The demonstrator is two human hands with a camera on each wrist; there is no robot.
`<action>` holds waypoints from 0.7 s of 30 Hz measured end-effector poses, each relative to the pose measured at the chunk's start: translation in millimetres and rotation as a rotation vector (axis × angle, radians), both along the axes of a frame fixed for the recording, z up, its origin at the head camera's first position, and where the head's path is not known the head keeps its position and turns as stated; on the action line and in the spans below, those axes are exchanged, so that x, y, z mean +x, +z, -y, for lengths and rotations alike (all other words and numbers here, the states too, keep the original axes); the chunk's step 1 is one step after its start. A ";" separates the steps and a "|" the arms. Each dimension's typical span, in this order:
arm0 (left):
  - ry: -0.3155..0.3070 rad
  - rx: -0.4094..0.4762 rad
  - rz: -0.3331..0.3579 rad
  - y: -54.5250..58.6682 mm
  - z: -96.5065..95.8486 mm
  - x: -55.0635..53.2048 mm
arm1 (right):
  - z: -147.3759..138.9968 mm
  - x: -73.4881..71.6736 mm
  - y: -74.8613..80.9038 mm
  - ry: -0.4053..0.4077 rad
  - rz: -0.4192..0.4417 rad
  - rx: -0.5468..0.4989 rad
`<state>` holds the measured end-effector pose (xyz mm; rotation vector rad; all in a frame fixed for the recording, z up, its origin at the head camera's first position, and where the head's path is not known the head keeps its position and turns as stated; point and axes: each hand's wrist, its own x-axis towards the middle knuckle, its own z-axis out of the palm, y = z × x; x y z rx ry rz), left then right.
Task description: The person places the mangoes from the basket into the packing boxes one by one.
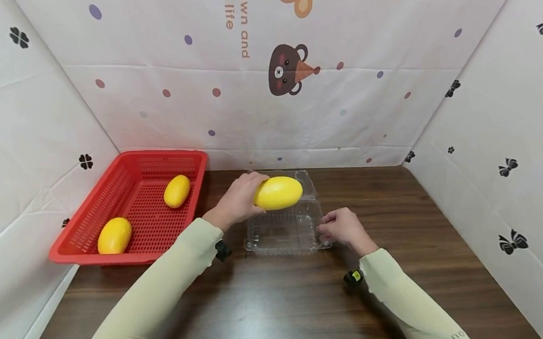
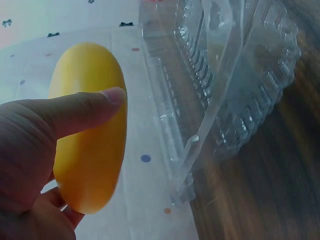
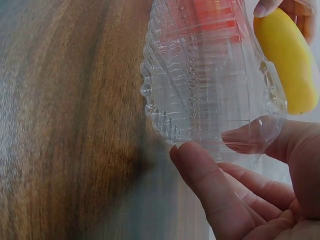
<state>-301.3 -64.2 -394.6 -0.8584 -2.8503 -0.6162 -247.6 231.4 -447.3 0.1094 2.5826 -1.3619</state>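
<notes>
A smooth yellow mango (image 1: 279,193) is held by my left hand (image 1: 241,199), above the clear plastic clamshell box (image 1: 281,232). In the left wrist view the thumb lies across the mango (image 2: 92,160), with the other fingers partly hidden behind it. The box stands on the table with its lid folded back toward the wall. My right hand (image 1: 345,228) pinches the box's right side near the front corner. From the right wrist, the thumb shows through the clear plastic (image 3: 200,100) while the fingers lie on the outside.
To the left, a red plastic basket (image 1: 151,256) contains two more yellow mangoes, one at its back right (image 1: 177,191) and one at its front left (image 1: 115,235). Patterned white sheets (image 1: 248,118) stand behind and on both sides of the brown wooden table (image 1: 272,302).
</notes>
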 end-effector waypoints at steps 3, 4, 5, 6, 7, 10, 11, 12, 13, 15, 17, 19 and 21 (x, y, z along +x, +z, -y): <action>-0.015 0.014 0.008 -2.5 -1.7 -0.7 | 0.1 0.4 0.5 0.002 0.000 0.005; -0.021 0.019 0.007 -3.7 -2.2 -1.3 | 0.0 0.5 0.6 0.004 0.000 0.006; -0.028 0.025 0.007 -4.7 -2.7 -1.8 | 0.0 0.4 0.7 0.000 0.001 0.007; -0.037 0.031 0.004 -5.7 -3.2 -2.2 | -0.2 0.2 1.1 0.000 0.001 0.009; -0.046 0.034 0.001 -7.0 -3.7 -2.8 | -0.3 0.2 1.3 0.000 0.001 0.011; -0.066 0.044 -0.001 -11.7 -5.5 -4.4 | -0.6 -0.2 1.7 -0.003 0.004 0.013; -0.070 0.050 0.006 -13.4 -6.2 -4.9 | -0.7 -0.3 1.7 -0.005 0.004 0.013; -0.069 0.054 0.016 -15.3 -6.8 -5.2 | -1.0 -0.2 1.8 0.001 0.002 0.015; -0.067 0.054 0.024 -17.3 -7.5 -5.7 | -1.0 0.0 1.9 0.000 0.002 0.013; -0.062 0.055 0.044 -20.7 -8.8 -6.1 | -1.2 0.3 1.9 -0.001 0.002 0.013; -0.058 0.047 0.058 -24.0 -10.0 -6.5 | -1.3 1.0 2.2 0.002 0.002 0.014; -0.056 0.038 0.065 -26.4 -10.7 -6.5 | -1.1 1.6 2.4 0.004 0.004 0.014; -0.055 0.037 0.078 -28.2 -11.3 -6.4 | -1.2 2.3 2.6 0.007 0.004 0.017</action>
